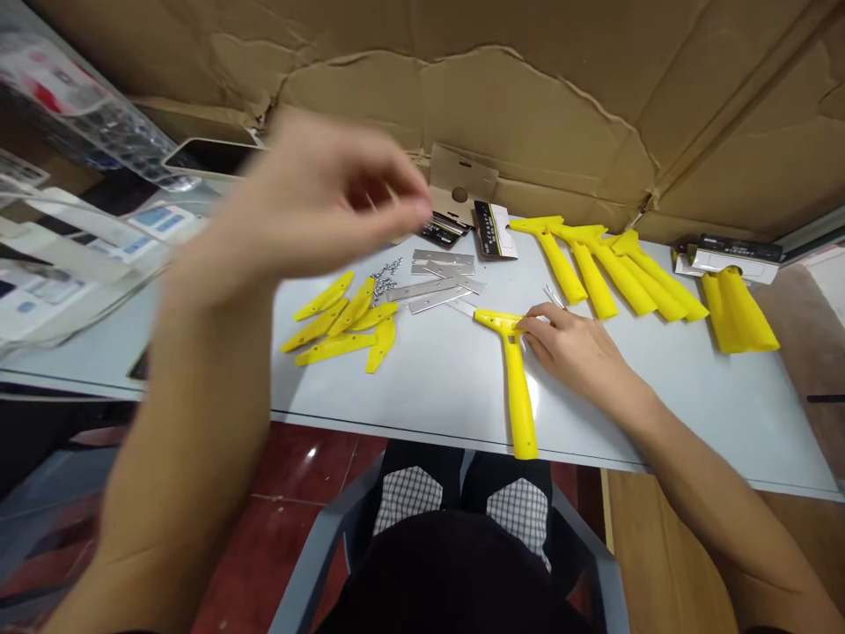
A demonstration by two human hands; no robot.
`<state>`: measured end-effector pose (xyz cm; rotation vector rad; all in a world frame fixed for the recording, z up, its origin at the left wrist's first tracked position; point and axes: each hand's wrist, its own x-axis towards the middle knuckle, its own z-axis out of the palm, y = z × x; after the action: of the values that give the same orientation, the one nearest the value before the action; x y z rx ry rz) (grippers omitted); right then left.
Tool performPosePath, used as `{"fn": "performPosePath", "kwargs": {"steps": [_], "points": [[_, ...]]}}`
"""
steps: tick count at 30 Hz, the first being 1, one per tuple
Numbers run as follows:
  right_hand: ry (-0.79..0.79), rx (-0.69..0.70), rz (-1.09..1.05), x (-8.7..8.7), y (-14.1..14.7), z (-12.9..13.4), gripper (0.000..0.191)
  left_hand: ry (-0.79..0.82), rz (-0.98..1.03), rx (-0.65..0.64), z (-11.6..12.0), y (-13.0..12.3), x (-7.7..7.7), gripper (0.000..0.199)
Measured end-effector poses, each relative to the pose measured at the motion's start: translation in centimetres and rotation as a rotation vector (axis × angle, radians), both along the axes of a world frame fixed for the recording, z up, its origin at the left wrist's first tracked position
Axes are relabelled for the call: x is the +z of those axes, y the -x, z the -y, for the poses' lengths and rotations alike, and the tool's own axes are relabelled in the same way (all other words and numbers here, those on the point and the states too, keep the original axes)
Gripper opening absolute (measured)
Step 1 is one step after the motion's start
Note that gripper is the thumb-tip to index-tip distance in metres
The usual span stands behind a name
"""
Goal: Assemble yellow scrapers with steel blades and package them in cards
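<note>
My left hand (330, 194) is raised over the left part of the table, blurred, its thumb and fingertips pinched together; whatever they hold is hidden. Fingers of my right hand (574, 348) grip the head of a yellow scraper (519, 396), which lies with its handle towards me. A metal blade end juts from the scraper's left side. By my right knuckles shows a thin silvery piece (553, 296), mostly covered. Flat steel blades (436, 286) lie to the left of the scraper. Small screws (385, 280) sit beside them, and several yellow clamp pieces (343, 321) are nearer me.
Several yellow scraper handles (613, 273) lie in a row at the back right. A packaged yellow piece (738, 308) is further right. Black-and-white cards (494, 231) lean by the cardboard wall (528, 114). A phone (211, 157) and plastic packaging (112, 114) are at the left.
</note>
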<state>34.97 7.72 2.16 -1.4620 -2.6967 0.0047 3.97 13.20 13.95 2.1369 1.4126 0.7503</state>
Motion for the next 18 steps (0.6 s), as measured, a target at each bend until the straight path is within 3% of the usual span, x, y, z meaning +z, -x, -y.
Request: {"fn": "performPosePath", "kwargs": {"steps": [4,8,12,18], "points": [[-0.01,-0.001,0.013,-0.2,0.2,0.1,0.034,0.033,-0.356,-0.106,-2.2,-0.1,-4.8,0.011],[-0.019,-0.001,0.028,-0.1,0.5,0.2,0.033,0.0,-0.404,-0.139,-3.7,1.1,-9.0,0.016],[-0.027,-0.01,0.046,0.0,0.7,0.3,0.034,-0.022,-0.391,-0.219,-3.8,1.6,-10.2,0.021],[-0.023,-0.046,-0.002,-0.5,0.8,0.2,0.042,-0.026,-0.414,-0.185,-4.0,1.7,-10.5,0.029]]}}
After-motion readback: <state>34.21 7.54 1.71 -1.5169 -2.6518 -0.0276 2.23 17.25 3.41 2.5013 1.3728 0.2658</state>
